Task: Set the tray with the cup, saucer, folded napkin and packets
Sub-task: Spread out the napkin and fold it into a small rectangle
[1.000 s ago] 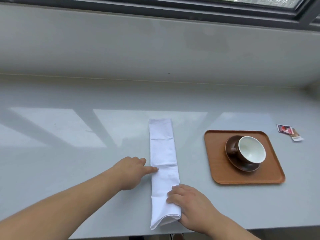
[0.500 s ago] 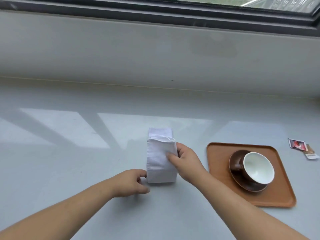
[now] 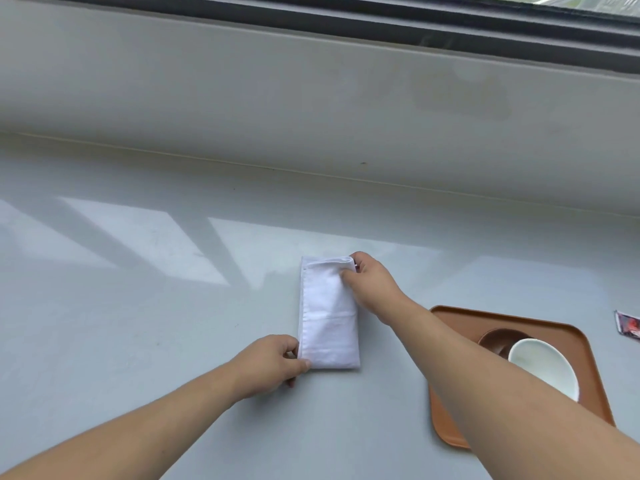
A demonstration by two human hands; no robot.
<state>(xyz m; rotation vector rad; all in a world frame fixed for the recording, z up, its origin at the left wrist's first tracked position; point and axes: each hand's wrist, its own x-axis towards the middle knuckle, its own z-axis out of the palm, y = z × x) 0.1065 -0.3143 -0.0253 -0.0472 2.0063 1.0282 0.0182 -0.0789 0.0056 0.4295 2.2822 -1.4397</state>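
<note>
We were on the napkin-folding step. The white cloth napkin (image 3: pixel 328 317) lay doubled on the grey counter (image 3: pixel 138 323), just left of the brown tray (image 3: pixel 450 424). Our right hand (image 3: pixel 370 282) pinched the napkin's far corner, fingers closed on the cloth. Our left hand (image 3: pixel 273 365) held the near corner, thumb and fingers narrowed onto the fold. The white cup (image 3: pixel 543 368) sat on its brown saucer (image 3: pixel 495 337) on the tray. One packet (image 3: pixel 628 329) lay right of the tray, apart from it. Next, we judged, the edges needed aligning and pressing flat before transfer onto the tray's free area.
</note>
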